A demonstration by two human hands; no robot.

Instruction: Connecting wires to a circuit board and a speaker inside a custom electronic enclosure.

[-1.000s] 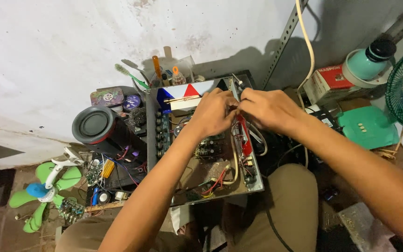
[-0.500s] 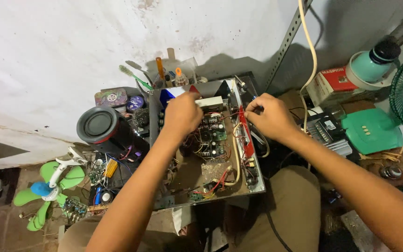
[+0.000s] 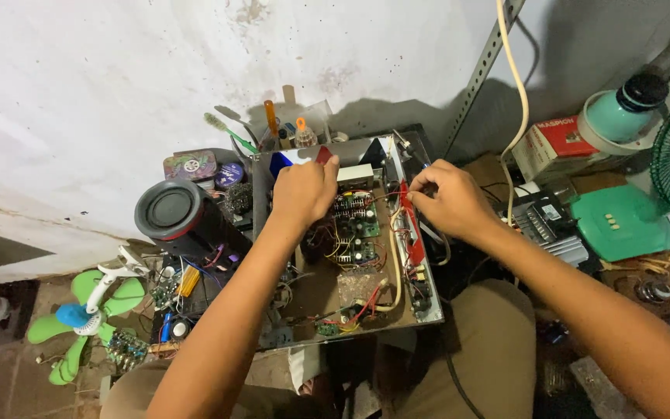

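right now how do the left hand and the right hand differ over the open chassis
The left hand lies palm down over the far middle of the open chassis, fingers curled at the back wall. The right hand sits at the chassis's right edge, fingertips pinched at the red strip. Both reach in from bare forearms.

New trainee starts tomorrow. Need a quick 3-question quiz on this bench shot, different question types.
1. True or false: the left hand rests at the far end of the open metal chassis.
2. Which hand is at the red strip along the chassis edge? A) left B) right C) neither
3. Fill in: the black round speaker sits to the ____ of the chassis.

Key
1. True.
2. B: the right hand pinches there.
3. Left.
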